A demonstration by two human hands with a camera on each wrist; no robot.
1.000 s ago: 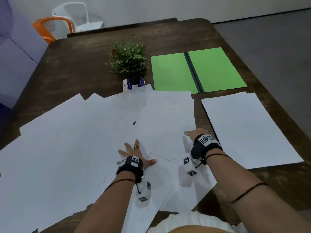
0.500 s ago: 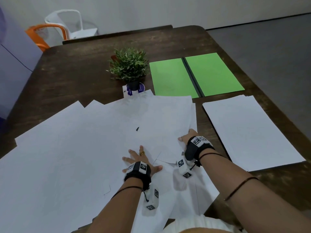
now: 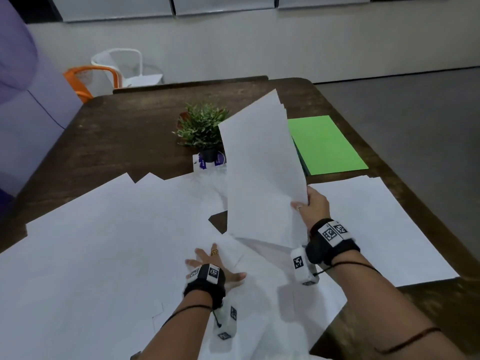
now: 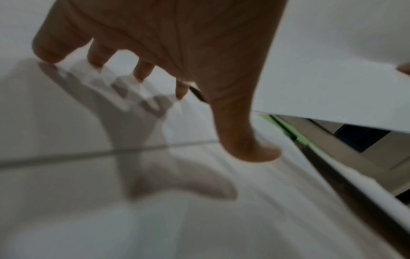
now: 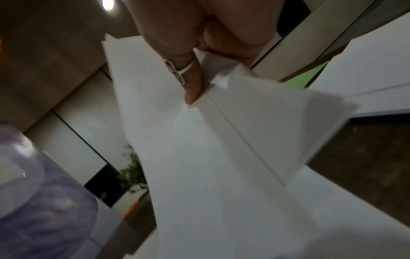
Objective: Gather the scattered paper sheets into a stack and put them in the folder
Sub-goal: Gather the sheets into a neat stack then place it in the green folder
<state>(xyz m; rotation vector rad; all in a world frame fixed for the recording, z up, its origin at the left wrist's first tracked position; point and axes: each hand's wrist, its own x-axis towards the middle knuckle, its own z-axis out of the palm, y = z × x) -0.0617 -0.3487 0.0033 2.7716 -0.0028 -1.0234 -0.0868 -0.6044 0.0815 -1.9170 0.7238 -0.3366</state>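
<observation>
Here we are pinching a few lifted sheets (image 3: 262, 178) with our right hand (image 3: 313, 207) at their right edge, thumb on the near face and fingers curled behind, so this grip is holding paper. In the right wrist view the thumb (image 5: 188, 77) is pressing on the top sheet and at least two or three layers are fanning apart below it. The lifted sheets are standing tilted above the desk (image 3: 117, 136), their far corner rising toward the wall and their near corner hanging just above the spread.

Our left hand (image 3: 213, 266) is lying flat with fingers spread wide, holding nothing, pressing on the scattered sheets (image 3: 104, 242) that are covering the near and left part of the desk. In the left wrist view the fingertips (image 4: 46, 56) are touching the paper.

To the right, a separate pile of sheets (image 3: 376, 229) is lying flat near the desk edge. Beyond it the green folder (image 3: 327, 146) is lying open, its left half hidden behind the lifted sheets. A small potted plant (image 3: 201, 128) is standing just left of them, with a white and purple card (image 3: 205, 162) at its base. Past the desk, an orange chair (image 3: 85, 81) and a white chair (image 3: 124, 66) are standing by the wall.
</observation>
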